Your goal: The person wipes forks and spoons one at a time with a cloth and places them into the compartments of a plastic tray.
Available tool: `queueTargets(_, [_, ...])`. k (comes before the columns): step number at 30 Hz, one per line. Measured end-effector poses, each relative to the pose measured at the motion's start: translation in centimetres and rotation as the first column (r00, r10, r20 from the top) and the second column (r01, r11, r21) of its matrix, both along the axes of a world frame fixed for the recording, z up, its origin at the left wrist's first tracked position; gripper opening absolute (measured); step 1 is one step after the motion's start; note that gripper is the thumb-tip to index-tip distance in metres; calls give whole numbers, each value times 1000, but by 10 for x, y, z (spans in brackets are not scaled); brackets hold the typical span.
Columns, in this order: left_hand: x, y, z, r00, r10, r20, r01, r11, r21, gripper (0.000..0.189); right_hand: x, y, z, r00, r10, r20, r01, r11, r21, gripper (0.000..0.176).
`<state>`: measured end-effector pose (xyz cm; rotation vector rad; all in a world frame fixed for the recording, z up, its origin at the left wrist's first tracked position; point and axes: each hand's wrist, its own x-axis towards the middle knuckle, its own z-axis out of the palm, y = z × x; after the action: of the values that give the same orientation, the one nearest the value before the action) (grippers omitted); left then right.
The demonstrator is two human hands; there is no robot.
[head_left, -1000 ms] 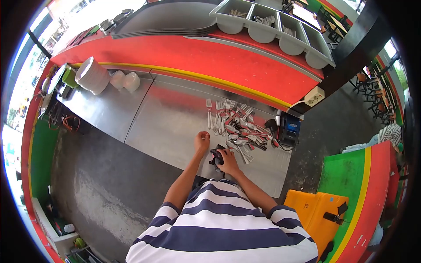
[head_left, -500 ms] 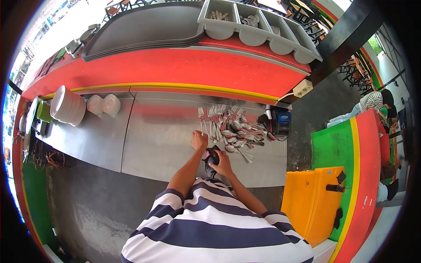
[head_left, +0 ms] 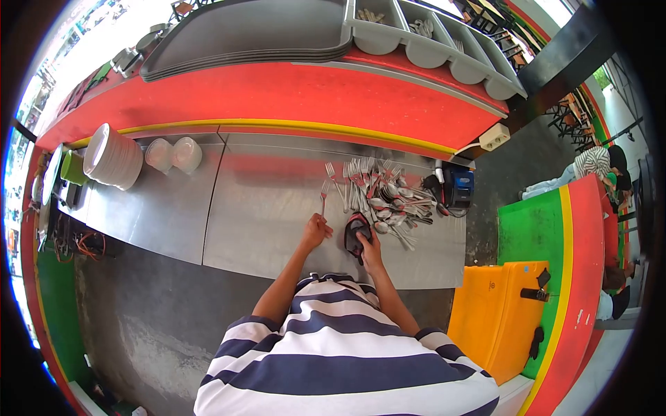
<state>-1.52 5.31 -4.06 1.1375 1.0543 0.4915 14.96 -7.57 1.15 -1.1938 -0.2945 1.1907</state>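
Observation:
A fork (head_left: 324, 197) stands out from the fingers of my left hand (head_left: 316, 231), its tines pointing away from me over the steel counter (head_left: 257, 208). In my right hand (head_left: 371, 251) is a dark cloth with reddish edges (head_left: 356, 234), bunched and hanging toward me. Just beyond and to the right of my hands lies a loose pile of forks and spoons (head_left: 388, 197), forks mostly on the left and spoons on the right.
Stacked white plates (head_left: 114, 158), two clear bowls (head_left: 173, 155) and a green container (head_left: 72, 168) stand left. A blue-black device (head_left: 459, 187) sits right. Trays (head_left: 250, 35) and a cutlery holder (head_left: 444, 41) rest on the red ledge. A person (head_left: 590, 166) is far right.
The left hand now holds a fork up and away from the cloth. The right hand and cloth have moved slightly right and forward, with the cloth more spread. The camera view has shifted a little.

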Motion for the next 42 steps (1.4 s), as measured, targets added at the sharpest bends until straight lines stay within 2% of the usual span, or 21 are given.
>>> queueTargets(3, [1,-25,33,1000,11,-16,-11,1000,-16,16,-2,4,7,997,71,-12,-71,997,8,39])
queueTargets(5, [16,-46,22,1000,2,24,-9,958,288,22,-11,11,29,991,101,-86,-97,994,47,38])
queueTargets(7, [24,-53,25,1000,-16,16,7,897,443,27,-16,16,27,991,121,59,-121,993,-3,39])
queueTargets(8, [27,-55,26,1000,-22,-11,25,891,453,30,-16,18,26,982,134,133,-131,991,-30,39])
queueTargets(9, [31,-57,28,999,-27,-35,40,886,462,32,-13,18,30,987,104,120,-97,993,-67,37])
queueTargets(12, [37,-61,37,991,-90,-103,128,873,470,30,0,21,36,994,41,101,-36,998,-56,33])
queueTargets(15, [47,-77,92,978,-166,-128,199,925,323,21,17,17,40,996,-86,19,87,995,-49,28])
queueTargets(18, [58,-99,105,973,-229,-12,225,942,249,15,48,6,42,987,-156,-48,147,979,-144,28])
queueTargets(19, [61,-107,108,974,-227,-15,224,943,247,15,59,5,49,983,-181,-32,174,972,-160,34])
queueTargets(25, [80,-138,122,972,-218,-84,231,949,216,16,104,-2,24,941,-192,279,213,976,-47,45])
queueTargets(29, [96,-156,130,976,-164,-140,196,946,258,16,138,-2,18,850,-217,481,254,967,-14,50])
queueTargets(32, [103,-171,126,984,-43,-172,92,953,290,19,162,1,52,868,-392,305,424,904,-45,52])
queueTargets(33, [111,-176,122,985,2,-175,51,954,295,20,174,0,51,880,-395,265,419,907,-41,51])
queueTargets(36, [128,-191,106,969,225,-103,-185,935,303,29,216,-9,27,978,-196,77,198,980,-22,50])
queueTargets(38, [140,-195,118,954,299,21,-300,952,58,34,219,-24,37,994,28,-103,-25,999,34,46])
queueTargets(39, [146,-198,124,934,348,78,-342,936,-76,36,218,-33,48,965,157,-209,-145,987,73,44])
queueTargets(40, [151,-199,125,929,347,128,-325,931,-164,36,218,-43,54,909,283,-305,-258,959,122,43])
queueTargets(41, [155,-199,126,919,351,180,-302,920,-248,36,216,-51,55,846,413,-337,-374,910,177,38])
queueTargets(42, [159,-204,125,904,359,232,-275,904,-328,35,209,-58,54,813,473,-339,-430,881,197,37])
